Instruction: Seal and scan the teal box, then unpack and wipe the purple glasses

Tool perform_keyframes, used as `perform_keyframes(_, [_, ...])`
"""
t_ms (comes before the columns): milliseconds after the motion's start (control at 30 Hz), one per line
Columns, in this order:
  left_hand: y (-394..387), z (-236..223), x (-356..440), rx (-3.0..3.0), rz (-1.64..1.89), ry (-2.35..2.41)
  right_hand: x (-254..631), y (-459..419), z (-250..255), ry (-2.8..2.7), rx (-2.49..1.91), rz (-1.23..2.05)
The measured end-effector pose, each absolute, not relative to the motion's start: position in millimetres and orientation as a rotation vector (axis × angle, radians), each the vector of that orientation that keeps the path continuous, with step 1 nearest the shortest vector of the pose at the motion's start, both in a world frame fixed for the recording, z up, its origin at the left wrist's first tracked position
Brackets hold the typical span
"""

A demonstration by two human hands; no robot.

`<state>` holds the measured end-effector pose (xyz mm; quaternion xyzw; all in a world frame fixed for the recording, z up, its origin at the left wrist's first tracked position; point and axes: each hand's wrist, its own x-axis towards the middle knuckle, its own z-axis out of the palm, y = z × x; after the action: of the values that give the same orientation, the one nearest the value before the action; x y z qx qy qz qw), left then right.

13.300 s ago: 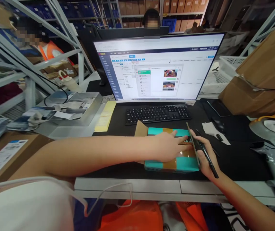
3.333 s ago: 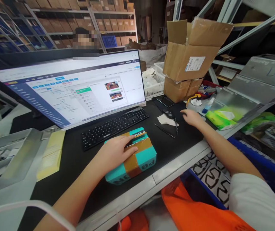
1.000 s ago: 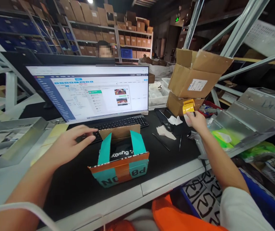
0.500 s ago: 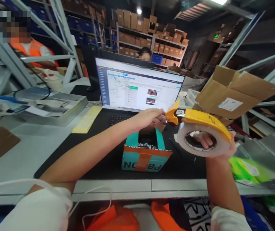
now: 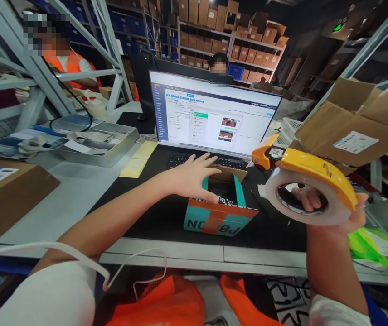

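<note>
My left hand (image 5: 194, 179) is open, fingers spread, over the left side of a small teal and orange cardboard box (image 5: 219, 222). Whether it touches the flap there I cannot tell. The box stands with its top open on a black mat (image 5: 139, 217), and something dark with white lettering shows inside. To the right, my right hand (image 5: 353, 217) grips a yellow tape dispenser (image 5: 316, 167) loaded with a wide roll of clear tape (image 5: 275, 203). Some of its fingers show through the roll's core. The dispenser is held in the air, right of the box.
Behind the box stand a keyboard (image 5: 177, 159) and a lit monitor (image 5: 180, 122). Yellow paper slips (image 5: 138, 160) and a grey tray (image 5: 105, 156) lie left. Brown cartons flank the desk, one (image 5: 346, 122) at right, another (image 5: 13, 199) at left. Another person (image 5: 75, 63) is beyond the frame at left.
My left hand has moved from near the dispenser's front end back to the box and spread its fingers. My right hand still holds the dispenser. The view has shifted slightly.
</note>
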<state>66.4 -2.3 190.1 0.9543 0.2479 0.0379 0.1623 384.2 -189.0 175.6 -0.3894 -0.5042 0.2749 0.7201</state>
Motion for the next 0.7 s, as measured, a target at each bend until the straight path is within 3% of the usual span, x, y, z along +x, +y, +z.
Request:
perform_keyframes(67, [-12,187,58,2.701,0.197,0.777,383,-192,169,-1.096,-0.867,0.585])
perform_keyframes(267, [-33,170,45,2.515,-0.026,0.697,385,-187,152,-1.008,-0.856,0.614])
perform_keyframes(700, [-27,160,47,2.577,0.009,0.619,344,-97,96,-1.003,-0.799,0.934])
